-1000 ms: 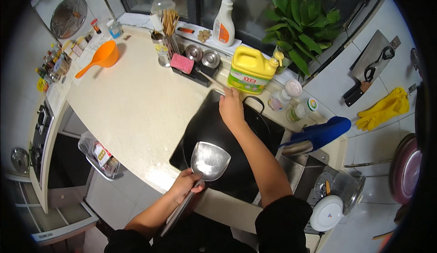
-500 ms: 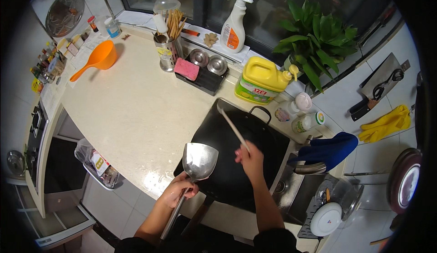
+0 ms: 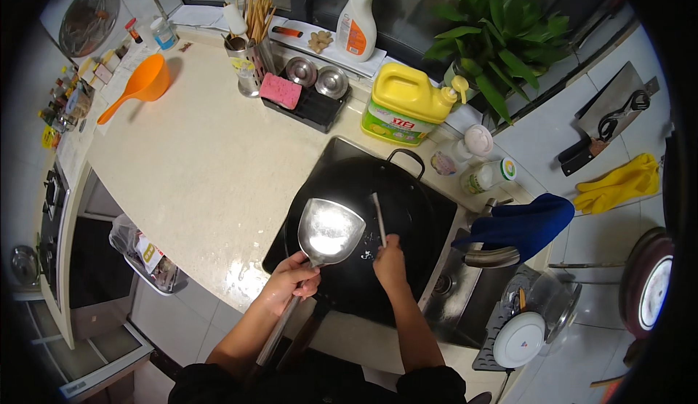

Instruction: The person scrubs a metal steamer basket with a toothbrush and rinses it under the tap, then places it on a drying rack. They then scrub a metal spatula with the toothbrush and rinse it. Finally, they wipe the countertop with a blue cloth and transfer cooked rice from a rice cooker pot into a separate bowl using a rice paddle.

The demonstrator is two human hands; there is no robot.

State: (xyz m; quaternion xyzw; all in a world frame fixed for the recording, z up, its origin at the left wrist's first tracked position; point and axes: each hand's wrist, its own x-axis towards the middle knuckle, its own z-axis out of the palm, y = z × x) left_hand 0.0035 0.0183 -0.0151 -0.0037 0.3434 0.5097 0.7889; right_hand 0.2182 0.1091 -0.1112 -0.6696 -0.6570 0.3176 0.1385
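Note:
My left hand [image 3: 289, 282] is wrapped around the handle of a metal wok spatula [image 3: 331, 229], whose broad shiny blade is raised over the wok. The black wok [image 3: 349, 178] has a loop handle at its far side and a long handle toward me. My right hand [image 3: 390, 262] is closed on a slim pale stick [image 3: 379, 215] above the right half of the wok. The stick points away from me; what kind of tool it is I cannot make out. Small white specks show in the wok beside my right hand.
Behind the wok stand a yellow jug [image 3: 407, 106], a spray bottle [image 3: 358, 18] and a black rack [image 3: 309, 106] with a pink sponge [image 3: 281, 91]. An orange ladle [image 3: 149, 80] lies far left. To the right are a sink [image 3: 454, 306] and a blue cloth [image 3: 523, 229].
My right hand has drawn the stick nearer and a little left. The spatula blade has risen and turned slightly right. The whole view has shifted somewhat.

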